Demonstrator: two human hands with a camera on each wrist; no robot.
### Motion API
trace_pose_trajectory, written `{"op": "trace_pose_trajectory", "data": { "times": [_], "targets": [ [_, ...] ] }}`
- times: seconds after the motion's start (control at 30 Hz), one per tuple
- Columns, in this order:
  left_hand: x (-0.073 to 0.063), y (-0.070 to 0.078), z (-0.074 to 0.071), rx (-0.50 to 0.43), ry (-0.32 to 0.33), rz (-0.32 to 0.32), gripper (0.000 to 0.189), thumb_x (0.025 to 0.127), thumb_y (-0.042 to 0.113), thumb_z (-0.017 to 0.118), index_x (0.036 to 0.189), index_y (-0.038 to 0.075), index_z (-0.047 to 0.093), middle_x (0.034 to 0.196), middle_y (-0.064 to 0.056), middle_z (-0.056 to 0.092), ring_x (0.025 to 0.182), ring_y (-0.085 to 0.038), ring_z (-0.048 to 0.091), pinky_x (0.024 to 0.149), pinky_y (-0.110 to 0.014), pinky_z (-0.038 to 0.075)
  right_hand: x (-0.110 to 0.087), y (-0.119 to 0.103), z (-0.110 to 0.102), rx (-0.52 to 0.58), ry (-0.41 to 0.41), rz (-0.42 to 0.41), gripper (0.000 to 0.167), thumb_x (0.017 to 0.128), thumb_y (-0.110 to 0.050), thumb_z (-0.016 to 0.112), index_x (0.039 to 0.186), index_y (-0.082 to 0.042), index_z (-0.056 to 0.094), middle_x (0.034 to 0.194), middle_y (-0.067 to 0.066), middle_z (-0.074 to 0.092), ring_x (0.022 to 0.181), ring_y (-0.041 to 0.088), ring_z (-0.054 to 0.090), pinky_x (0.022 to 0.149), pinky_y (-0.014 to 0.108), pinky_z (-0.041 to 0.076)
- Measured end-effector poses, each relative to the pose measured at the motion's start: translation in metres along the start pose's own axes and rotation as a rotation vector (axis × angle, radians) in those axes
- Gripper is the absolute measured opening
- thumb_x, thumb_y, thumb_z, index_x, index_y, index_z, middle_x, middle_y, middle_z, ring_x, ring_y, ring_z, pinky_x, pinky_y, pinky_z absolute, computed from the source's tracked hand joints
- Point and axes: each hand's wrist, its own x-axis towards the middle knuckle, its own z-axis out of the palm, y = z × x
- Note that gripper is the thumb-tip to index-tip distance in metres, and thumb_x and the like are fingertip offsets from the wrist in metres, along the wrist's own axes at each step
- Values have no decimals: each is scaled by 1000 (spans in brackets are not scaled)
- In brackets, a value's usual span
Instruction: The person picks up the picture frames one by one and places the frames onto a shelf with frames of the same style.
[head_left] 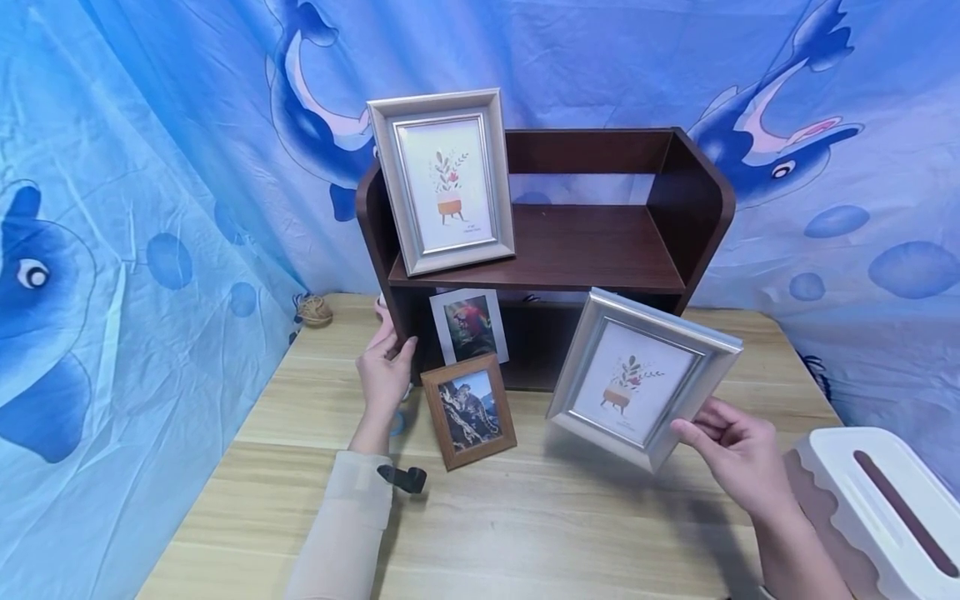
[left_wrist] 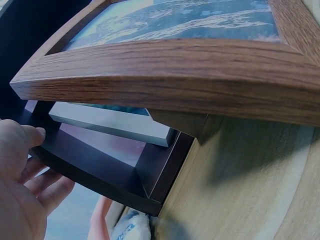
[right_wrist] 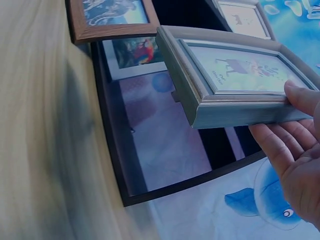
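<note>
My right hand (head_left: 738, 454) pinches a silver picture frame (head_left: 637, 375) by its lower right edge, thumb in front and fingers behind. The frame hangs tilted above the table, before the right half of a dark brown desk shelf (head_left: 592, 242). My left hand (head_left: 386, 375) grips the front edge of the shelf's left side panel, the thumb on the inner face and fingers outside, as the left wrist view shows. A matching silver frame (head_left: 450, 183) stands on the upper board at left. Below it, a white-bordered parrot picture (head_left: 470, 325) stands behind a brown wooden frame (head_left: 470, 412).
A white tissue box (head_left: 885, 508) stands at the right front. A small twine ball (head_left: 313, 311) lies at the back left of the wooden table (head_left: 510, 533). Something pink (head_left: 382, 321) stands behind my left hand. Blue dolphin-printed cloth (head_left: 600, 67) hangs behind the shelf.
</note>
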Motion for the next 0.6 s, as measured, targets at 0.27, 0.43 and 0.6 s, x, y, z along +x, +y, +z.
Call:
{"op": "trace_pose_trajectory", "data": {
  "times": [0.27,0.43,0.6],
  "targets": [
    [0,2,-1,10,2,4,22,89,0,75,109,-6,75,106,-28,71,94,-38,73,75,-17,58,6,-13,-3,-41,-4,-19,26,82,24,67,108,19,66,92,-7,78,81,6,74,68,16,59],
    [-1,2,-1,23,5,28,21,88,0,76,108,-7,75,102,-29,72,90,-38,73,72,-12,56,9,-21,-5,-31,15,-12,23,83,20,70,106,17,68,90,-4,78,78,7,74,66,17,59],
    [0,2,-1,41,7,27,20,88,1,76,107,-6,76,101,-28,72,90,-36,74,73,-16,57,16,-29,-9,47,-7,-55,25,81,27,65,104,17,68,88,-2,78,77,6,74,64,16,58]
  ]
}}
